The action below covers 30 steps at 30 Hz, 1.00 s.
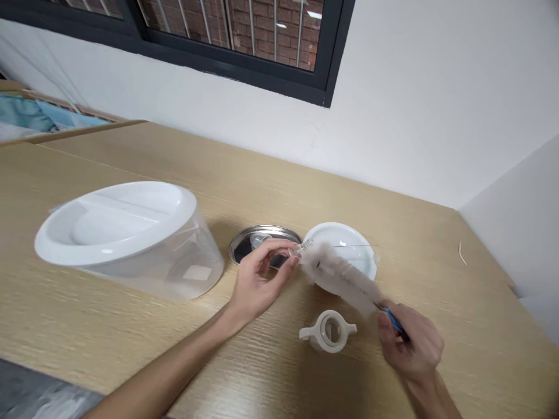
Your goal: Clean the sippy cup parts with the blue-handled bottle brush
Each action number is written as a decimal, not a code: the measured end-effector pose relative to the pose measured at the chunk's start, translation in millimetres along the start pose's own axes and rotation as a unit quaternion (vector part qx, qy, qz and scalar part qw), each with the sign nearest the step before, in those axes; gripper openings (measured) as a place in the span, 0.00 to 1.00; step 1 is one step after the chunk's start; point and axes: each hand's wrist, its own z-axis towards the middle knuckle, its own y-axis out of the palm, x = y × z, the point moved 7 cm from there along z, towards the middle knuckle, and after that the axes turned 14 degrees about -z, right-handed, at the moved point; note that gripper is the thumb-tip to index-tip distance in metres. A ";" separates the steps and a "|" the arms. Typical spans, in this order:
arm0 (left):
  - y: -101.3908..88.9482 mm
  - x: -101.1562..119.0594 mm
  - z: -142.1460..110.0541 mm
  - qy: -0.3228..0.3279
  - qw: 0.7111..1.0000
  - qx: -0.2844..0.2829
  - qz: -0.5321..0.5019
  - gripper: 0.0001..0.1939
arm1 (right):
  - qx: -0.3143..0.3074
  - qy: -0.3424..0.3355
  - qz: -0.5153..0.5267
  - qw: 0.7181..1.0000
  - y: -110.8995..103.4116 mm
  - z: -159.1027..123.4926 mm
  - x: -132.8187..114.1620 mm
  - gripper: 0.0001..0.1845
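Observation:
My left hand [261, 273] pinches a small clear part [301, 250] between thumb and fingers, above a round metal lid [244, 241]. My right hand [410, 343] is closed round the blue handle of a fluffy white bottle brush [343, 278]. The brush tip touches the clear part held in my left hand. Below the brush, a white ring with two side handles [328, 331] lies on the wooden table [131, 326]. Behind the brush sits a white round dish [349, 240].
A large clear tub with a white lid [131, 238] lies tilted at the left. A cardboard box with blue cloth [39, 119] stands at the far left. A white wall and a dark-framed window [236, 52] rise behind the table. A white partition [519, 221] borders the right edge.

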 end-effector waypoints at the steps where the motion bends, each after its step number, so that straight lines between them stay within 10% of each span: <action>1: -0.1 -0.1 0.2 0.003 1.000 0.001 -0.001 0.09 | 0.004 0.011 -0.008 1.000 -1.1 0.1 2.6 0.08; 30: 5.8 -7.0 -4.6 0.059 0.994 -0.069 0.065 0.17 | -0.009 0.011 -0.004 1.000 -0.7 4.7 11.5 0.09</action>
